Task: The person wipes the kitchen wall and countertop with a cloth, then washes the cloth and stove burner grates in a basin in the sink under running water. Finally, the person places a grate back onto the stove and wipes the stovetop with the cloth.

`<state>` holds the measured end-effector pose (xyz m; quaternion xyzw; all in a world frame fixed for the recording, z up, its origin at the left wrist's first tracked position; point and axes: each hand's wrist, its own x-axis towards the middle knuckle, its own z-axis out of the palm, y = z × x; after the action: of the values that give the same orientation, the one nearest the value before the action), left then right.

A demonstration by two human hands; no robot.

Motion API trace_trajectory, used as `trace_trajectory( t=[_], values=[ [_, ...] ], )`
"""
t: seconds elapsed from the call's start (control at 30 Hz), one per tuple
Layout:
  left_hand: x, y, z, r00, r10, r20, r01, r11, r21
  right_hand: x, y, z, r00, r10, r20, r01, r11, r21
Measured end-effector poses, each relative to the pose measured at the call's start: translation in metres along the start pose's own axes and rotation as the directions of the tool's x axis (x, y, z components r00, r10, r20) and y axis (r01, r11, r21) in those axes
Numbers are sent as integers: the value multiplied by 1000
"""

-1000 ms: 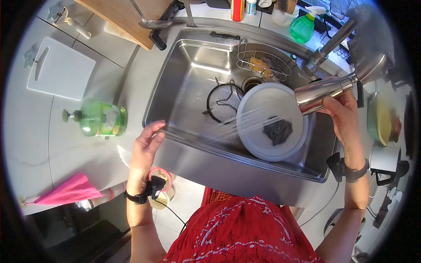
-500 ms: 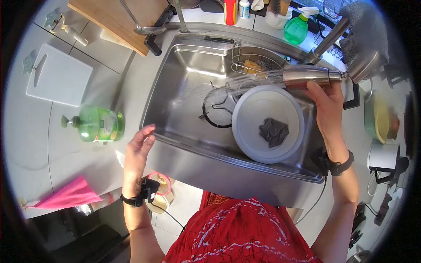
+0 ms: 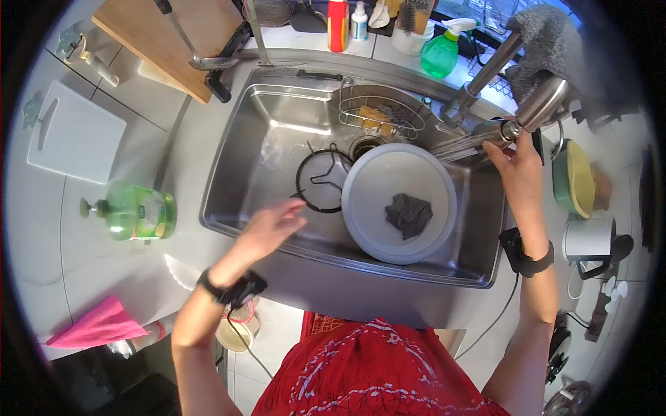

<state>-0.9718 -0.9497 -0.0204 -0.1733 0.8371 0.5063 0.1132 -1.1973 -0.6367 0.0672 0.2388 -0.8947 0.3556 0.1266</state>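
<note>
My right hand point(image 3: 517, 163) grips the metal spray head point(image 3: 494, 132) at the sink's right rear, and water streams from it toward the left. Over the front edge of the sink point(image 3: 243, 170) hovers my left hand point(image 3: 272, 225), holding nothing, its fingers loosely apart. Between the hands, a white basin point(image 3: 368, 201) stands in the sink with a crumpled dark grey cloth point(image 3: 408, 215) inside. A black round stove grate point(image 3: 302, 182) lies on the sink floor left of the basin.
A wire caddy point(image 3: 347, 119) with a sponge point(image 3: 374, 119) hangs at the sink's rear. Left are a green soap bottle point(image 3: 142, 213), a white board point(image 3: 76, 133) and a pink cloth point(image 3: 100, 324). A green spray bottle point(image 3: 440, 55) stands behind; a grey towel point(image 3: 551, 45) drapes the faucet.
The spray head has turned and moved back toward the faucet, its water shifting off the basin. My left hand has moved right, over the sink's front edge. The view has shifted slightly.
</note>
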Motion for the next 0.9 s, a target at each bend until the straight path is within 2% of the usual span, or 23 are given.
trace_trajectory(
  t=[0.07,0.1,0.13,0.23,0.27,0.33,0.37,0.4,0.43,0.53,0.63,0.67,0.73,0.77,0.8,0.83,0.9],
  values=[
    [42,-4,22,984,20,176,-48,987,153,0,-5,-3,999,-44,-14,43,997,-59],
    [64,1,31,975,-22,221,-24,979,204,-1,-5,-6,998,-63,-24,60,994,-89],
    [82,2,40,963,-65,263,-5,967,255,-1,-1,-11,998,12,65,-4,994,-110],
    [143,-43,79,985,52,164,-118,896,429,-3,5,-19,991,39,130,-33,999,-41],
    [160,-60,94,988,117,104,-150,894,422,-2,5,-21,996,-62,68,72,984,-163],
    [182,-91,123,970,244,-16,-216,886,410,-1,3,-25,991,-96,92,110,980,-167],
    [192,-101,132,986,167,18,-161,906,392,-2,2,-27,988,-111,106,128,977,-169],
    [198,-106,139,995,90,53,-104,921,376,-2,1,-27,979,45,198,-23,993,-112],
    [203,-112,145,996,11,88,-42,932,360,-2,2,-25,979,36,199,-36,999,-4],
    [187,-94,137,987,-61,148,12,950,311,-1,10,-8,978,34,208,-93,956,279],
    [171,-79,123,912,-33,408,-54,979,198,3,19,20,993,-40,114,-10,914,406],
    [164,-72,118,929,-41,367,-28,983,180,3,8,20,987,-40,157,-40,882,470],
    [155,-58,117,953,-44,300,2,990,138,2,-1,20,989,-51,139,-24,869,494],
    [162,-76,123,945,-67,319,0,978,207,0,-3,18,990,-54,130,-19,865,501],
    [177,-109,130,937,-94,335,-3,961,276,-2,-3,17,985,5,174,-117,761,638],
    [189,-123,135,930,-122,346,-4,939,343,-3,-3,15,987,24,162,-125,748,652],
    [173,-86,126,928,-159,337,71,964,258,-4,-2,11,988,56,141,-138,718,683]
  ],
)
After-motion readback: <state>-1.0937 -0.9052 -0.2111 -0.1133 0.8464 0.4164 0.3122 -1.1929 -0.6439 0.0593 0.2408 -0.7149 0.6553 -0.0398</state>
